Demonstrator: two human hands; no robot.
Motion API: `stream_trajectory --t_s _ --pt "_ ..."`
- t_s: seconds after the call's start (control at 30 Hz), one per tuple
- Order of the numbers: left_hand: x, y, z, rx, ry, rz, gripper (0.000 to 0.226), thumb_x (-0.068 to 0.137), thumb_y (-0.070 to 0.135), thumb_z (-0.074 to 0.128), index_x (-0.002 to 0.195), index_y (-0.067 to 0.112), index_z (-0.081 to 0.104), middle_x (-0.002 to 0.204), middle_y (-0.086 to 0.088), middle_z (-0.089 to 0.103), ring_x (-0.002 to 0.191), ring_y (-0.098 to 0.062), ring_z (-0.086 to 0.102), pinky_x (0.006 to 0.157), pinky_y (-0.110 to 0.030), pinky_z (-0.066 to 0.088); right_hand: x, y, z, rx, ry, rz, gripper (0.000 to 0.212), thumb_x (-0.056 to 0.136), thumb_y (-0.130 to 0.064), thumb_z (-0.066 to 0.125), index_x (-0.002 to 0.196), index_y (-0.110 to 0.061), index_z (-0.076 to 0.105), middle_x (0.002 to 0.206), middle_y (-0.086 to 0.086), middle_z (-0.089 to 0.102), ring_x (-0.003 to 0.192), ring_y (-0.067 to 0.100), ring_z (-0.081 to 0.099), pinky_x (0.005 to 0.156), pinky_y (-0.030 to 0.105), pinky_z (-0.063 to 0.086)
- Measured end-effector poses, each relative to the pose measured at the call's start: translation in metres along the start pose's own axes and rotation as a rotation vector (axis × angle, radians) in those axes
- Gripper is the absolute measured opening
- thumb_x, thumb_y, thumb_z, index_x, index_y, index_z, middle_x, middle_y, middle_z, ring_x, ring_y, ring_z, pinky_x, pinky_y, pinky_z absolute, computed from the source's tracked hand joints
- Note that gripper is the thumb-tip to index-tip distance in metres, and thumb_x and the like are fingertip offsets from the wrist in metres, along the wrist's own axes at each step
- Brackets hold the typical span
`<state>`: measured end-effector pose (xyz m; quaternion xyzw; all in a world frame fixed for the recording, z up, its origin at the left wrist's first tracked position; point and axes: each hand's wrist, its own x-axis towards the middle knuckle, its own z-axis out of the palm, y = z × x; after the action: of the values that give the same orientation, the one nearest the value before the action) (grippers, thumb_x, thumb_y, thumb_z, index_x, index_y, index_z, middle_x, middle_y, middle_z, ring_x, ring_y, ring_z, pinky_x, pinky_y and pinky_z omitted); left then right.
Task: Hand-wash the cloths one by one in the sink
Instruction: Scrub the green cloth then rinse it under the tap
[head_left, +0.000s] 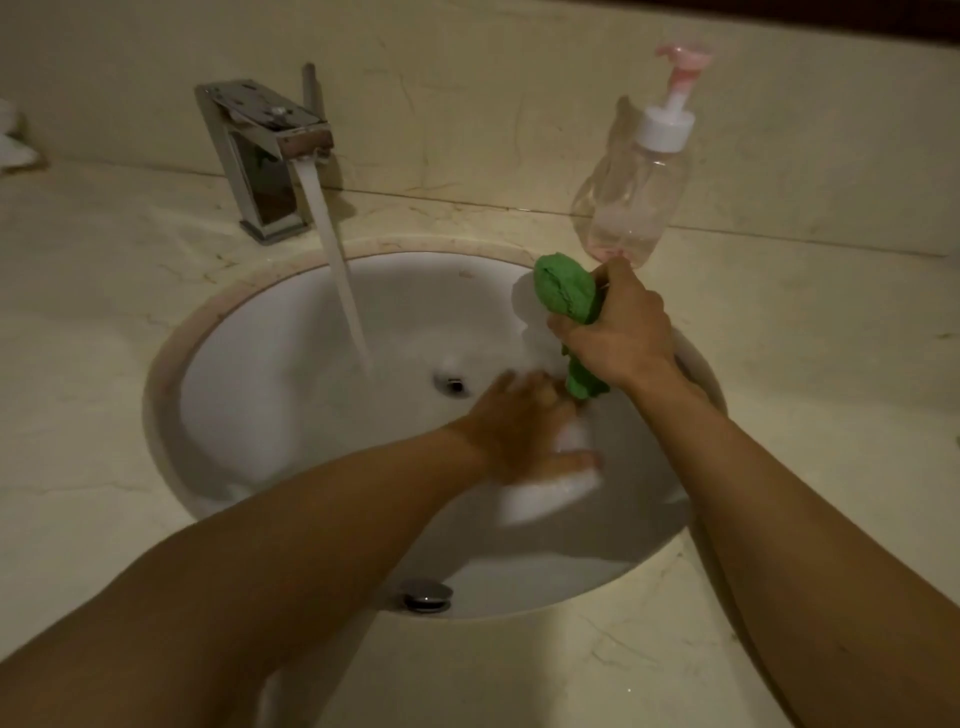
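Note:
A green cloth (566, 291), twisted into a roll, is gripped round its middle by my right hand (623, 327) over the right side of the white sink (270, 364). The cloth's lower end hangs down toward the basin. My left hand (524, 431) is blurred low in the basin beside that lower end, its fingers spread, next to a white patch (545, 493) that could be foam or cloth; I cannot tell whether it holds anything. Water runs from the chrome tap (270, 150) into the basin left of the drain (454, 385).
A clear pump bottle (634, 197) with a little pink liquid stands on the marble counter behind the sink's right rim. A chrome overflow cap (427, 596) sits at the sink's near wall. Something white lies at the far left edge of the counter (15, 140).

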<state>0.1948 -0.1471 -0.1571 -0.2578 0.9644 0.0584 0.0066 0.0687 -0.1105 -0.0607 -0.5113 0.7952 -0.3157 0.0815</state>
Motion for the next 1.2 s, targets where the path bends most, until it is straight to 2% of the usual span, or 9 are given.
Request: stream_trajectory --t_s 0.1,0.27,0.37,0.57,0.67,0.77,0.9,1.0,1.2 --pt "-0.021 -0.067 -0.005 0.090 -0.020 -0.321 0.068 0.096 0.068 0.034 0.152 0.029 0.032 0.159 -0.007 0.027 0.144 -0.030 0.029 0.111 -0.051 0.029 -0.001 0.000 0.000 0.013 -0.016 0.001 0.046 0.084 -0.035 0.079 0.115 -0.017 0.050 0.105 0.004 0.065 0.092 0.026 0.063 0.079 0.037 0.052" --pt "-0.052 -0.126 -0.021 0.094 -0.036 -0.798 0.038 0.101 0.013 0.043 0.136 0.000 0.049 0.135 -0.021 0.053 0.124 -0.039 0.052 0.101 -0.047 0.045 -0.003 -0.002 -0.003 0.026 -0.041 0.003 0.042 0.086 -0.032 0.078 0.114 -0.016 0.050 0.099 0.002 0.062 0.085 0.022 0.058 0.072 0.031 0.043" --pt "-0.032 -0.097 -0.028 0.130 -0.041 -0.708 0.044 0.100 0.022 0.047 0.140 0.003 0.044 0.139 -0.018 0.050 0.127 -0.040 0.050 0.102 -0.049 0.045 -0.003 -0.002 -0.003 0.018 -0.044 0.002 0.041 0.086 -0.032 0.079 0.112 -0.017 0.050 0.098 0.002 0.061 0.084 0.022 0.056 0.071 0.030 0.041" --pt "-0.002 -0.009 -0.012 -0.063 0.008 -0.049 0.058 0.101 0.052 0.039 0.146 0.016 0.038 0.151 -0.010 0.037 0.138 -0.030 0.036 0.111 -0.050 0.028 -0.001 0.000 -0.001 0.016 -0.045 -0.016 0.044 0.084 -0.032 0.081 0.111 -0.019 0.050 0.101 0.001 0.061 0.088 0.021 0.059 0.075 0.033 0.048" --pt "0.002 0.006 0.002 -0.052 -0.039 0.095 0.065 0.100 0.060 0.033 0.150 0.018 0.031 0.157 -0.008 0.031 0.144 -0.027 0.026 0.117 -0.058 0.020 -0.001 0.000 -0.001 0.013 -0.058 -0.033 0.043 0.084 -0.031 0.081 0.113 -0.016 0.052 0.099 0.000 0.060 0.088 0.021 0.058 0.074 0.033 0.048" --pt "-0.002 -0.028 0.000 0.046 0.034 -0.003 0.052 0.102 0.053 0.037 0.145 0.023 0.039 0.149 -0.006 0.039 0.134 -0.028 0.040 0.108 -0.048 0.034 -0.001 -0.001 0.000 0.010 -0.057 -0.035 0.044 0.081 -0.031 0.082 0.111 -0.017 0.053 0.098 0.002 0.065 0.090 0.024 0.063 0.078 0.039 0.054" --pt "-0.028 -0.100 -0.007 0.251 0.022 -0.455 0.037 0.102 0.033 0.042 0.132 0.014 0.051 0.137 -0.011 0.049 0.123 -0.033 0.050 0.091 -0.041 0.045 0.000 0.001 0.001 0.009 -0.062 -0.011 0.042 0.081 -0.032 0.081 0.108 -0.019 0.052 0.096 0.000 0.064 0.086 0.023 0.060 0.073 0.031 0.045" --pt "-0.045 -0.124 -0.016 0.049 -0.042 -0.741 0.027 0.098 0.016 0.048 0.118 0.007 0.064 0.121 -0.013 0.064 0.111 -0.031 0.060 0.081 -0.034 0.042 0.000 0.002 0.001 -0.024 -0.058 0.009 0.043 0.082 -0.032 0.081 0.111 -0.019 0.052 0.097 0.000 0.062 0.087 0.022 0.058 0.072 0.031 0.043" --pt "-0.018 -0.069 -0.031 0.084 0.022 -0.503 0.037 0.101 0.032 0.042 0.132 0.014 0.051 0.136 -0.011 0.053 0.123 -0.034 0.052 0.099 -0.044 0.041 0.000 0.002 0.000 -0.053 -0.054 0.021 0.045 0.083 -0.032 0.079 0.116 -0.019 0.051 0.096 -0.001 0.059 0.086 0.021 0.055 0.071 0.032 0.040"
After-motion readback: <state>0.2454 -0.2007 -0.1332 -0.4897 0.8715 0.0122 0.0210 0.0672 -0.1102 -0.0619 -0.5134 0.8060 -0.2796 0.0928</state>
